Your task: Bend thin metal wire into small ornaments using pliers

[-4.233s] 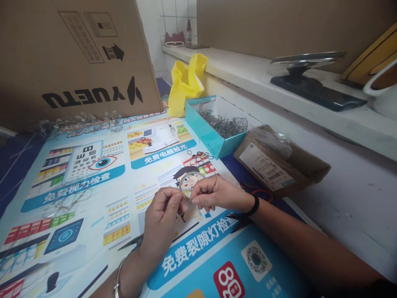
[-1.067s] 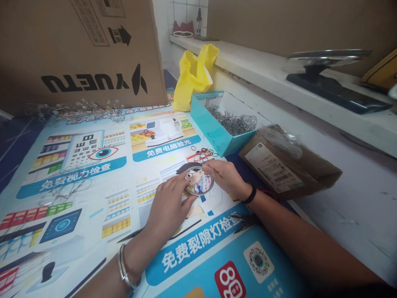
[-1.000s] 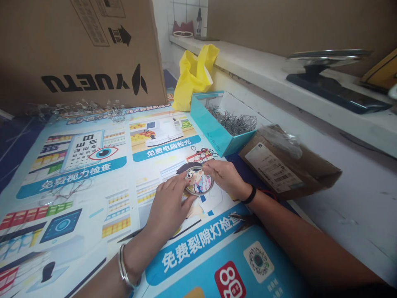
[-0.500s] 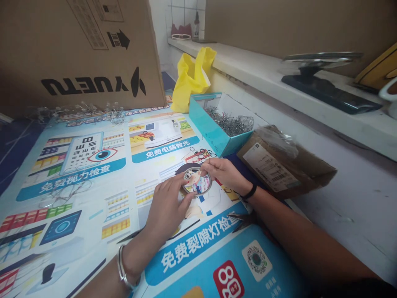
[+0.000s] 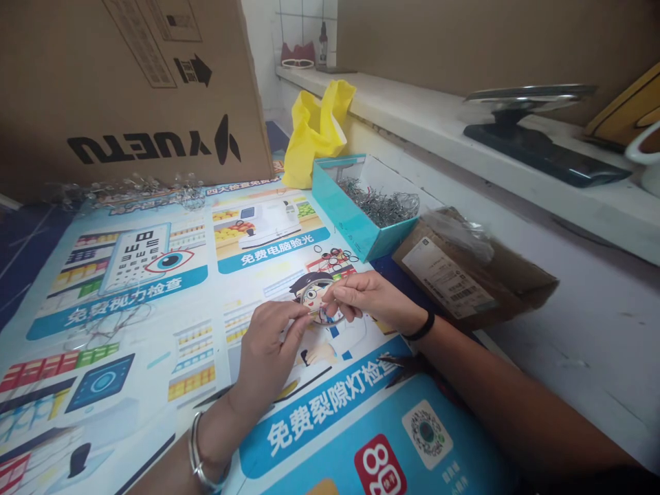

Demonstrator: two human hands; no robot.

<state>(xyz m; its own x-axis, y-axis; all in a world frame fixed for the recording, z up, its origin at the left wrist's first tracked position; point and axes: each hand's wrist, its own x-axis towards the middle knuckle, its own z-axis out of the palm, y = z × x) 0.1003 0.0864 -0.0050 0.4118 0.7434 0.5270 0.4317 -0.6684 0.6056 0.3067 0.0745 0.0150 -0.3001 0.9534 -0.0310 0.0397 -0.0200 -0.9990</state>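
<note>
A thin round wire ring (image 5: 328,323) is held low over the printed sheet between my two hands. My left hand (image 5: 271,337) pinches its left side between thumb and fingers. My right hand (image 5: 379,299) has its fingers closed on the upper right of the ring and hides that part. Just beyond the ring lie several small dark rings (image 5: 335,258). Dark pointed blades (image 5: 399,364), perhaps of scissors, show by my right forearm.
A teal box (image 5: 343,216) full of tangled metal wire pieces (image 5: 379,203) stands beyond my right hand. Beside it is an open brown carton (image 5: 464,275). A yellow bag (image 5: 314,137), a large cardboard box (image 5: 155,82) and clear wiry pieces (image 5: 190,192) are further back. Thin wire loops (image 5: 113,323) lie left.
My right fingers have moved down and left across the ring, covering more of it. The ring looks more tilted, and my left fingers have drawn together at its edge.
</note>
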